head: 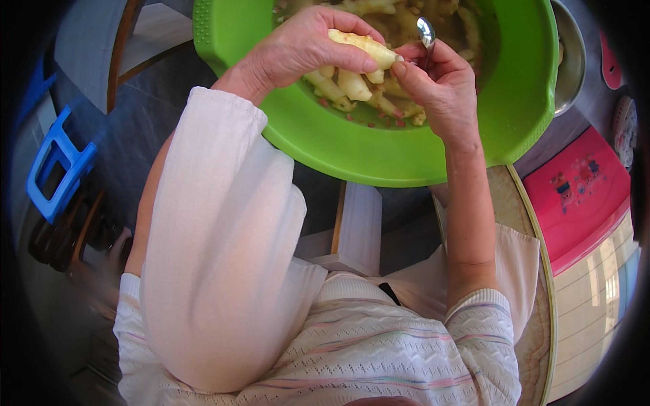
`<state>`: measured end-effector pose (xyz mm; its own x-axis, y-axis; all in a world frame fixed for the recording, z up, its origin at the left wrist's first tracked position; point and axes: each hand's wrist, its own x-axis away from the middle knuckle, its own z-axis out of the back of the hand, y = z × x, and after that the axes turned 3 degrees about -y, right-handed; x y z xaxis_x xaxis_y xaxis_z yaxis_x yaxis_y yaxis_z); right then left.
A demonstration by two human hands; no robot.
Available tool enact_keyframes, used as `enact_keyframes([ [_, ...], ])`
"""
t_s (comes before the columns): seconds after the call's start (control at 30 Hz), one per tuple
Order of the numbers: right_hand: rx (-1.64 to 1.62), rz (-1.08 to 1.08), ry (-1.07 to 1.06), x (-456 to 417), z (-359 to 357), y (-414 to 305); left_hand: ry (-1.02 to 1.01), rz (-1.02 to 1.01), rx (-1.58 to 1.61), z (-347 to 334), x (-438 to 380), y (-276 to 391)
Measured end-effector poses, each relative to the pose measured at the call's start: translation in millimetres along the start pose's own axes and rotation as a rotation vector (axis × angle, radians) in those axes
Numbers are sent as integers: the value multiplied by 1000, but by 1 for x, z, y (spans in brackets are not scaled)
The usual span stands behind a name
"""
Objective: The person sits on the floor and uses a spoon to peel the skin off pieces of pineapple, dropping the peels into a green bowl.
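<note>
Over a large green plastic basin (365, 157), my left hand (310, 48) holds a pale, peeled piece of ginger root (365, 45) between thumb and fingers. My right hand (436, 81) grips a metal spoon (425, 31) whose bowl points away from me; its thumb and a fingertip touch the right end of the held ginger. More ginger pieces (354, 85) and reddish scraps of skin lie in cloudy water in the basin, below both hands. The lower part of the spoon is hidden by the fingers.
Behind the basin's right rim stands a metal bowl (571, 61), partly hidden. A pink plastic stool (579, 198) with printed figures is at the right, near a rounded stone-patterned edge (528, 243). A blue plastic object (61, 167) stands at the left.
</note>
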<state>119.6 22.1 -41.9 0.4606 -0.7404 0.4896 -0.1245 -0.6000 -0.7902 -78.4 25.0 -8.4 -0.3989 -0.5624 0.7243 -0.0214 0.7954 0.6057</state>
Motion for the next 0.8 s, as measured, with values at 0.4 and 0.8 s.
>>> enact_keyframes([
  [0.4, 341, 96, -16, -6, -6, -2, -142, 97, 123, 19, -7, -17],
  [0.8, 29, -202, -96, -7, 7, -5, 73, -164, -385, -2, -2, -4],
])
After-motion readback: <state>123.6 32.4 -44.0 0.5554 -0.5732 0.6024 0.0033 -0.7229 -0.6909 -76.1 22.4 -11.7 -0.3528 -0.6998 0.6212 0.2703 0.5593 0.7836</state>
